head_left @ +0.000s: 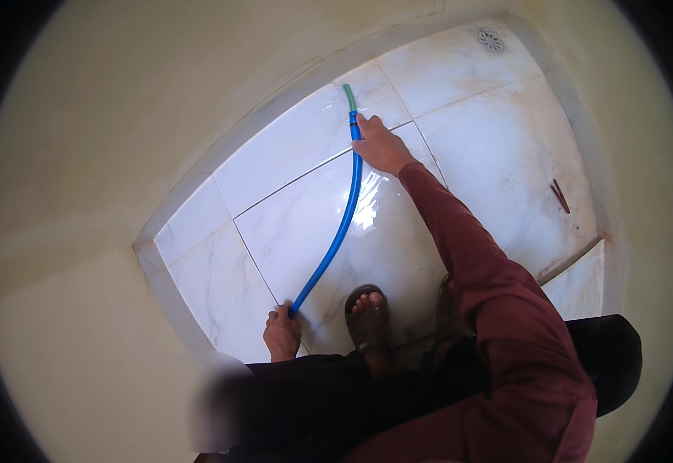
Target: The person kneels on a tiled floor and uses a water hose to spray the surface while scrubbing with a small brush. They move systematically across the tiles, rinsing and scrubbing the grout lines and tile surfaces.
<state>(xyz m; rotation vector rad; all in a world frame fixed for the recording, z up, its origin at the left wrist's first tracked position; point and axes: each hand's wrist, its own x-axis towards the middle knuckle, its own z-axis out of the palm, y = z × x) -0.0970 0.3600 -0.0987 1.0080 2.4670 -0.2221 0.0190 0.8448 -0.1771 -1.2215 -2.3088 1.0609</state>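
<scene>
A blue hose (342,230) curves over the wet white floor between my two hands. Near its far end my right hand (380,147) is closed around it, just short of the place where a green hose piece (349,96) joins on. That green piece points toward the far wall. Down at the near left, my left hand (282,333) grips the hose's other end, low beside my sandalled foot. What lies beyond the left fingers is hidden.
White marbled tiles (274,231) cover the floor, with water shining on them. A round drain cover (490,41) lies in the far right corner. Toward the right wall rests a thin dark red object (560,197). My sandal (366,328) stands near the middle. Beige walls enclose the floor.
</scene>
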